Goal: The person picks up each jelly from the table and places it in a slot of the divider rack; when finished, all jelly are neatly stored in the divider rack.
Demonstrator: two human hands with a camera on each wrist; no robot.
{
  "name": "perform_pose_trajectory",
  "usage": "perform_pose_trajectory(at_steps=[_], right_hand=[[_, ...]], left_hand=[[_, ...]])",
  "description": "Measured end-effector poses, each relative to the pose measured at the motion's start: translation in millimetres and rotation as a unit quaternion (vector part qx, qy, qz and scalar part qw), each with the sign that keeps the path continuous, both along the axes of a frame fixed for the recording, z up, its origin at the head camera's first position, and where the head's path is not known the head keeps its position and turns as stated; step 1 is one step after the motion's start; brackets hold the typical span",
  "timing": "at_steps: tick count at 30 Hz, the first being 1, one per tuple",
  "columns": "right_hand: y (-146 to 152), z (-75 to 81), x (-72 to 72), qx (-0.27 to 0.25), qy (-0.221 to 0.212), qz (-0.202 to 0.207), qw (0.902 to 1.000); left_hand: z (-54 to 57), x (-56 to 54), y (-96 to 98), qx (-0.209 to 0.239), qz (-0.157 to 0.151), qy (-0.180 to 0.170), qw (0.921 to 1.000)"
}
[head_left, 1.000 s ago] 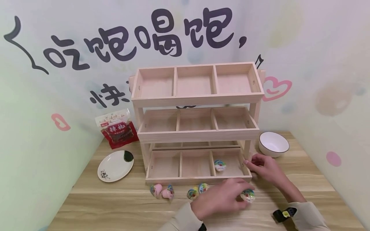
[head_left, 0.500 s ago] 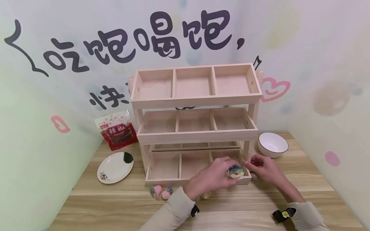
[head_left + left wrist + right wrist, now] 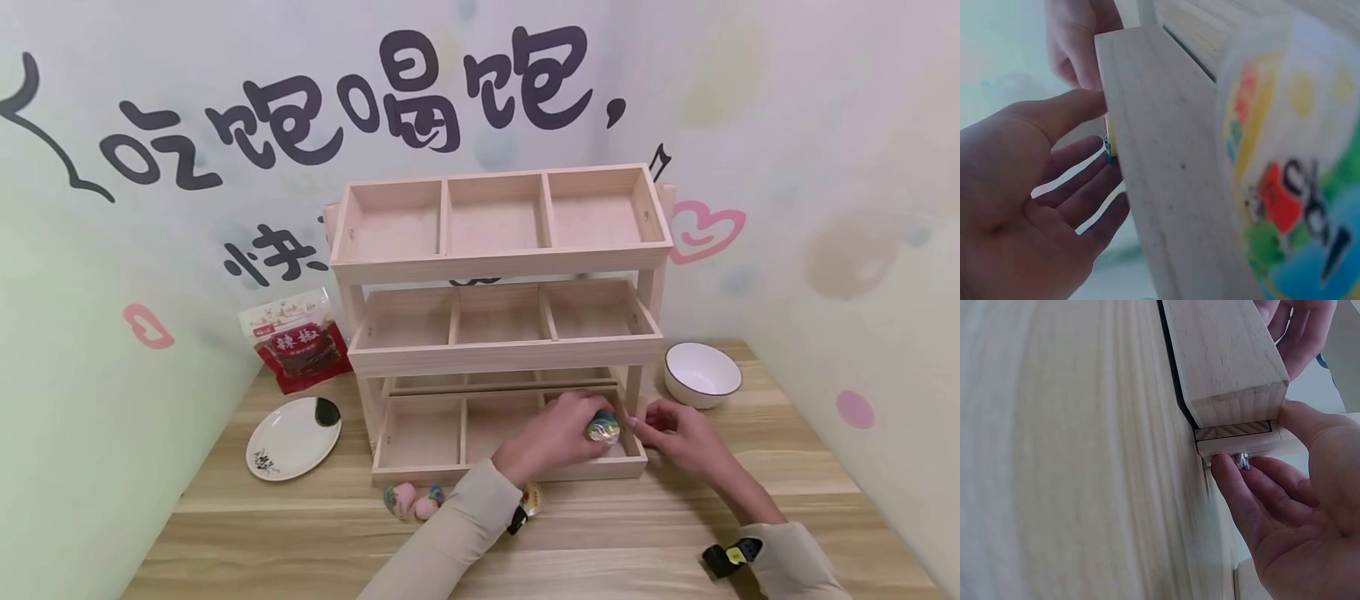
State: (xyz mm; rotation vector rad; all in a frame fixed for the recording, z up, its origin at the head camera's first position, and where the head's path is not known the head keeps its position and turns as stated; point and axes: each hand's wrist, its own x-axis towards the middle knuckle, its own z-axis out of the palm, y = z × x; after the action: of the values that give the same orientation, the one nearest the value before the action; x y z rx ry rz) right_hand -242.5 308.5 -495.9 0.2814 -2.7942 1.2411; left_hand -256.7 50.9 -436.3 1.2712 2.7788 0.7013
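A wooden three-tier rack (image 3: 495,358) stands against the wall, each tier split into three compartments. My left hand (image 3: 551,437) reaches into the lowest tier's right compartment, holding a jelly cup (image 3: 603,427) with a colourful printed lid. In the left wrist view only a sliver of that cup (image 3: 1109,137) shows beyond the tray's front board. My right hand (image 3: 686,437) grips the rack's lower right end; the right wrist view shows thumb and fingers around the wood beside a metal bolt (image 3: 1242,460). The left hand hides most of the right compartment.
Pink jelly cups (image 3: 403,500) lie before the rack, and another cup (image 3: 531,500) is partly behind the left sleeve. A plate (image 3: 292,437) and red chili bag (image 3: 303,342) are on the left. A white bowl (image 3: 702,375) sits at right, near the wall.
The left hand has picked up the jelly cup from the table at right and carried it up over the tray's front board into the right compartment. The right hand keeps its hold.
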Motion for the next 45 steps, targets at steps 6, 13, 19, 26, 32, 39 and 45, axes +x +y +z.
perform_pose_trajectory(at_steps=[6,13,19,26,32,39,45], right_hand=[[-2,1.5,-0.5,-0.005,0.006,0.008,0.9999],[-3,1.8,0.9,-0.017,0.006,0.010,0.9998],[-1,-1.9,0.5,-0.010,0.007,0.000,0.9999],[0,-2.9,0.2,-0.013,0.005,0.002,0.9999],[-1,-1.6,-0.3,-0.018,0.007,0.006,0.9998],[-1,-3.0,-0.9,-0.015,0.009,0.003,0.9998],[0,-4.0,-1.2,-0.014,0.008,0.004,0.9999]], left_hand=[[-8.9,-8.1,-0.2,-0.008,0.004,-0.017,0.9998],[-14.1,-11.8,-3.5,-0.010,-0.002,-0.044,0.9990],[-16.1,-12.0,-2.1,-0.007,-0.009,-0.041,0.9991],[-14.9,-11.9,-1.6,-0.009,-0.007,-0.036,0.9993],[-13.9,-13.1,-1.7,-0.017,-0.004,-0.039,0.9991],[-12.6,-12.8,-2.1,-0.022,-0.011,-0.036,0.9990],[-12.3,-12.1,-3.1,-0.021,-0.020,-0.029,0.9992]])
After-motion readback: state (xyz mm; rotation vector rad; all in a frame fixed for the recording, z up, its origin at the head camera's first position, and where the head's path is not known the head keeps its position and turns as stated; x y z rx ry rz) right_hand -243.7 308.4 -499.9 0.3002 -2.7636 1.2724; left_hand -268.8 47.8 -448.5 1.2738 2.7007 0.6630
